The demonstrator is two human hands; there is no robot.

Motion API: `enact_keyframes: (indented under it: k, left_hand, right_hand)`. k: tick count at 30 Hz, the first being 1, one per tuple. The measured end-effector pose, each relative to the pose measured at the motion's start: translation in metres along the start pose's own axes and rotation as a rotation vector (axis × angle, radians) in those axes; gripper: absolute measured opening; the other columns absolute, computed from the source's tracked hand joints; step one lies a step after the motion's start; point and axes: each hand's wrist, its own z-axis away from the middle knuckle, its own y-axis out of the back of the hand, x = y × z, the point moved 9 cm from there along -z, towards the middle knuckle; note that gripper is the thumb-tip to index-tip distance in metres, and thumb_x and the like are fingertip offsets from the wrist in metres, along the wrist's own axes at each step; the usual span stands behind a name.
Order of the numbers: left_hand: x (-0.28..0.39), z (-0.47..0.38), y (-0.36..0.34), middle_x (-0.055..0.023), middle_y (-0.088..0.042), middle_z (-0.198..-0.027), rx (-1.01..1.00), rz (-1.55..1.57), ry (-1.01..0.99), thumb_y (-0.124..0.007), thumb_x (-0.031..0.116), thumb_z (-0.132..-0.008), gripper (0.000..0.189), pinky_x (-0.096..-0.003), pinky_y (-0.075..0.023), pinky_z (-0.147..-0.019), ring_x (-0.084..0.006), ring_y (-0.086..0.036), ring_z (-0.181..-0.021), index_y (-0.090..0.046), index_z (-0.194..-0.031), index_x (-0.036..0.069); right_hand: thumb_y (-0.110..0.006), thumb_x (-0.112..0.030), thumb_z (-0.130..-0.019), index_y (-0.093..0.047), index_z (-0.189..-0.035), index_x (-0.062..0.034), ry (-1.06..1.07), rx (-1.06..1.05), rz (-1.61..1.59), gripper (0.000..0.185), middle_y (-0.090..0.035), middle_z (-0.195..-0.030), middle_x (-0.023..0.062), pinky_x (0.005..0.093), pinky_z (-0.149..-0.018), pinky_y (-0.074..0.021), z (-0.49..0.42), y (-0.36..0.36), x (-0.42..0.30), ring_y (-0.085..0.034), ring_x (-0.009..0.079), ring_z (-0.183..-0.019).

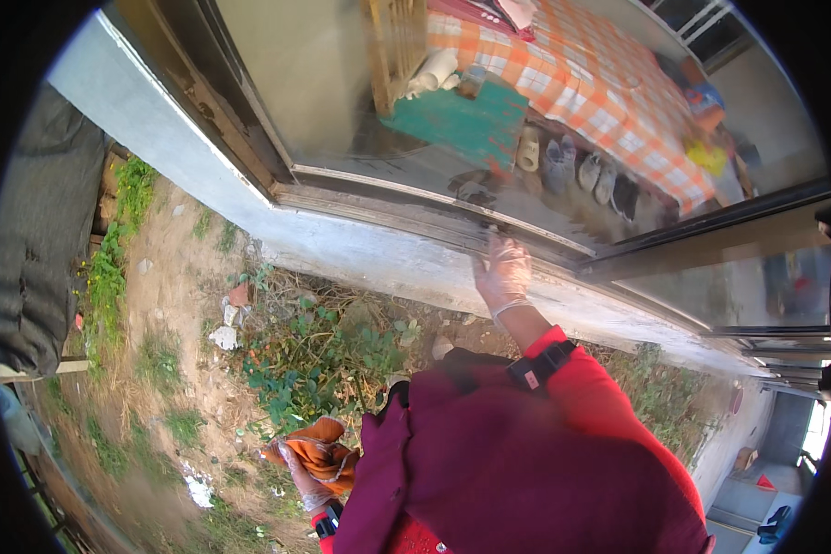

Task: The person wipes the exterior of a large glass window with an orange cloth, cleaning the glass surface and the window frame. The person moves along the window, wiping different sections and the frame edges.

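My left hand (298,467), in a clear plastic glove, grips a bunched orange cloth (322,453) low beside my body. My right hand (505,270), gloved in the same way, reaches up to the window's lower frame (401,220). Its fingertips are at the dirty sliding track, slightly blurred, and I see nothing held in it. The window glass (374,156) rises just beyond the fingers, with smudges along its lower part. Dark bands with small boxes sit on both wrists, over red sleeves.
Below the pale wall (346,242) lie leafy plants (318,346), rubble and bare soil. A dark cover (45,242) hangs at the left. Behind the glass are a checked orange-and-white bedspread (582,76), several shoes (588,173) and a green board (464,124). More window panes continue at the right.
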Motion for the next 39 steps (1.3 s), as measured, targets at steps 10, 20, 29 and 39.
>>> enact_keyframes:
  k: [10, 20, 29, 39]
  left_hand:
    - [0.009, -0.023, 0.017, -0.0161, -0.061, -0.129, -0.052, -0.013, -0.025, -0.054, 0.065, -0.098, 0.072, -0.0512, -0.0584, -0.089, -0.0358, -0.066, -0.108, -0.042, -0.145, 0.013]
    - [0.029, 0.0, -0.006, -0.0151, -0.058, -0.134, 0.069, -0.127, -0.124, -0.055, 0.067, -0.096, 0.079, -0.0477, -0.0556, -0.093, -0.0313, -0.064, -0.107, -0.042, -0.145, 0.006]
    - [0.049, -0.001, 0.0, -0.0123, -0.043, -0.153, 0.124, -0.189, -0.236, -0.051, 0.063, -0.1, 0.077, -0.0465, -0.0487, -0.106, -0.0303, -0.055, -0.127, -0.028, -0.158, 0.017]
    - [0.058, -0.03, 0.023, -0.0118, -0.041, -0.155, 0.1, -0.24, -0.253, -0.051, 0.062, -0.101, 0.078, -0.0471, -0.0471, -0.108, -0.0302, -0.052, -0.131, -0.026, -0.16, 0.019]
  right_hand:
    - [-0.058, -0.041, -0.096, -0.031, -0.158, -0.0041, 0.489, 0.362, -0.3, 0.076, -0.063, -0.126, 0.0234, 0.0463, -0.108, -0.0398, 0.013, 0.004, -0.065, -0.056, 0.0392, -0.119]
    - [-0.058, -0.044, -0.097, -0.047, -0.149, -0.0069, 0.411, 0.171, -0.115, 0.065, -0.064, -0.11, 0.0171, 0.0458, -0.092, -0.0469, 0.018, -0.003, -0.037, -0.06, 0.0315, -0.105]
    - [-0.061, -0.024, -0.096, -0.067, -0.127, -0.012, -0.133, 0.302, -0.183, 0.034, -0.071, -0.1, 0.019, 0.0467, -0.085, -0.0507, 0.062, -0.017, 0.146, -0.066, 0.0371, -0.097]
    - [-0.067, -0.022, -0.094, -0.067, -0.133, -0.0167, -0.675, 0.381, -0.609, 0.039, -0.072, -0.106, 0.0243, 0.0423, -0.083, -0.0537, 0.074, -0.092, 0.23, -0.07, 0.0365, -0.093]
